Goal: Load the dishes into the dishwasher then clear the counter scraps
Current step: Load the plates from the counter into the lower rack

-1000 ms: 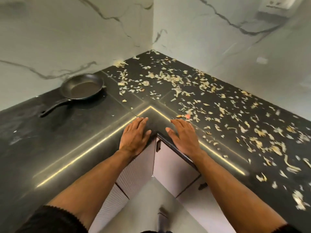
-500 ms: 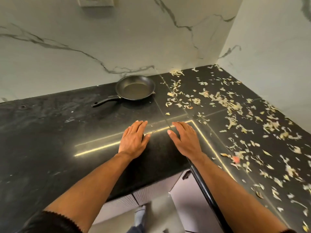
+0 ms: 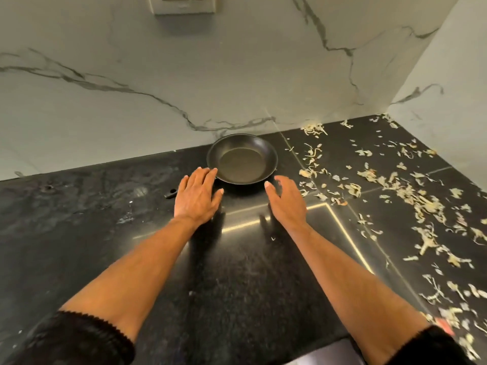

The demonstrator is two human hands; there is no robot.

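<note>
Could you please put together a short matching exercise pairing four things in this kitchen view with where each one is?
Things:
1. frying pan
2. scraps
3. left hand
4. wall plate

Places:
A. high on the marble wall
B. over the pan's handle
C. strewn on the counter's right side
D. by the wall, just beyond both hands

Pairs: 1-D, 2-C, 3-B, 4-A

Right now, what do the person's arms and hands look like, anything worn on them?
Both forearms are bare from wrist to near the elbow. Each arm has a black knitted sleeve pushed up, the left sleeve with a scalloped edge, the right sleeve only partly in view. The left hand and right hand show no gloves, rings or watch.
</note>
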